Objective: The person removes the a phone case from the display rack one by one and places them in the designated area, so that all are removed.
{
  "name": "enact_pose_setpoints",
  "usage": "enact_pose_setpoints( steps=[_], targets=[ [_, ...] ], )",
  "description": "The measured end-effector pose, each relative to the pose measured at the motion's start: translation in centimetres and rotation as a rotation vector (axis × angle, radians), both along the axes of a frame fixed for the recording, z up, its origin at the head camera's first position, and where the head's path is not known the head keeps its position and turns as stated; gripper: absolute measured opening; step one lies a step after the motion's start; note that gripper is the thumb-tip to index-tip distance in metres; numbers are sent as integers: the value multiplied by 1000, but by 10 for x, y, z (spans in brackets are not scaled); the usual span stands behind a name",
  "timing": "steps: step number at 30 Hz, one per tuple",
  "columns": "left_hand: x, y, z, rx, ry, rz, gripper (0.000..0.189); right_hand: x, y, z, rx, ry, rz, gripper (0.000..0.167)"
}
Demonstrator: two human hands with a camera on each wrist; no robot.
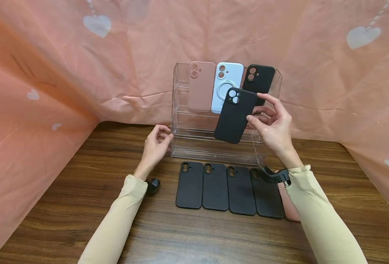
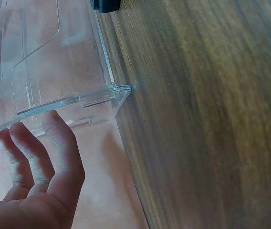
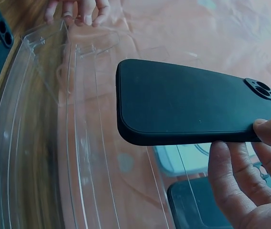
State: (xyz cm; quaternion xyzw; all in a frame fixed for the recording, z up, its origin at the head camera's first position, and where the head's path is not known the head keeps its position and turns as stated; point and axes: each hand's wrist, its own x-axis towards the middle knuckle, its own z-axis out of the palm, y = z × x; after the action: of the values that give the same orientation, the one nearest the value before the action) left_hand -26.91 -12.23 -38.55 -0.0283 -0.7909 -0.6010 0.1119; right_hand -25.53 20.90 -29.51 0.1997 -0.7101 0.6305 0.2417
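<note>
A clear plastic display stand (image 1: 214,158) with stepped tiers stands on the wooden table. In its upper tier lean a pink phone case (image 1: 201,88), a white phone case (image 1: 230,73) with a ring and a black phone case (image 1: 260,77). My right hand (image 1: 273,123) pinches another black phone case (image 3: 188,105) by its upper right edge, thumb on the back and fingers beneath. In the head view it hangs tilted in front of the stand, partly covering the white and black cases. My left hand (image 1: 156,146), fingers loosely bent, is at the stand's left side edge.
Several black phone cases (image 1: 215,187) lie in a row before the stand. A pink case (image 1: 290,205) at the row's right end is partly hidden by my right sleeve. Black wrist straps (image 1: 276,176) hang below both wrists. A pink curtain (image 1: 131,73) surrounds the table.
</note>
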Motion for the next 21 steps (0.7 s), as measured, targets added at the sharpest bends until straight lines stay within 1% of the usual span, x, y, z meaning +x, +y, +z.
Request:
enact_pose_setpoints(
  steps=[5,8,14,21],
  targets=[
    [0,-1,0,2,-1,-1,18,4,6,-1,-7,17,-26,65],
    [0,0,0,3,-1,-4,19,8,10,0,-26,12,-7,66],
    [1,0,1,3,3,-2,18,18,20,-1,-71,-6,70,66],
    [2,1,1,-7,0,1,19,29,37,-5,-93,-3,82,67]
  ],
)
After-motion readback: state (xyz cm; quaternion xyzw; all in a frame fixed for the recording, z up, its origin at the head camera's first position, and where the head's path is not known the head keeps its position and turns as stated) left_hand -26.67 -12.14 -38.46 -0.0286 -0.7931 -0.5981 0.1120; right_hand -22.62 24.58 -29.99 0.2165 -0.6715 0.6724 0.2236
